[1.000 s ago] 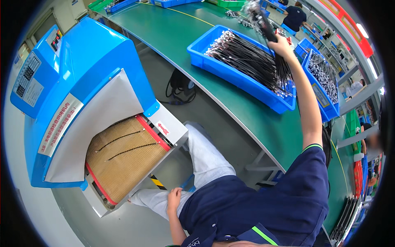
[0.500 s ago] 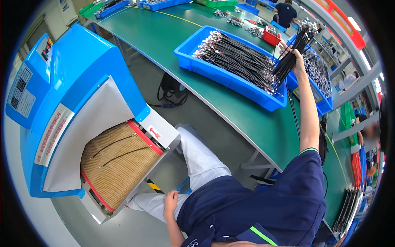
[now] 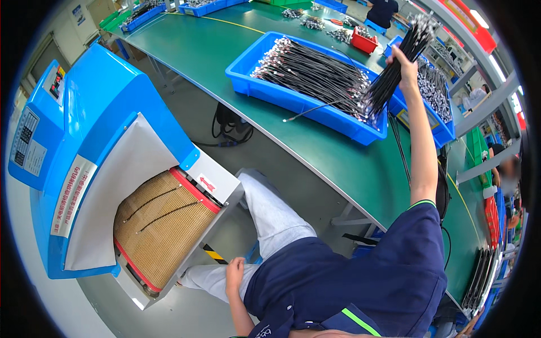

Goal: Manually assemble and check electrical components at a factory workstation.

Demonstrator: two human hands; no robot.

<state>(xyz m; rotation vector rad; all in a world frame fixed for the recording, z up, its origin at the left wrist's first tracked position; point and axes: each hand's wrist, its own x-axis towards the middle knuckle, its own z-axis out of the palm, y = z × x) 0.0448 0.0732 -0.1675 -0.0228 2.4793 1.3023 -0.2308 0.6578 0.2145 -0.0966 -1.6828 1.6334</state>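
Note:
My right hand (image 3: 407, 66) is wrapped round a thick bundle of black cables (image 3: 389, 90), with their silvery connector ends sticking up above it. The lower ends of the bundle reach down to the right end of a blue tray (image 3: 315, 104) on the green table. Many similar black cables (image 3: 321, 70) lie in that tray, and a single cable (image 3: 315, 108) juts out over its front wall. My left hand (image 3: 234, 275) rests by my lap with its fingers curled closed and nothing visible in them.
At the left stands a blue machine (image 3: 107, 84) with a brown mesh belt (image 3: 152, 225); two cables (image 3: 169, 215) lie on the belt. Right of the tray is another blue tray (image 3: 451, 127) of cables. Behind them are a red bin (image 3: 364, 40) and grey frame posts (image 3: 484, 118). Other people are farther off.
My right hand has closed more fully round the bundle, and its fingers are less spread. One cable now pokes out over the tray's front wall. My left hand stays by my lap.

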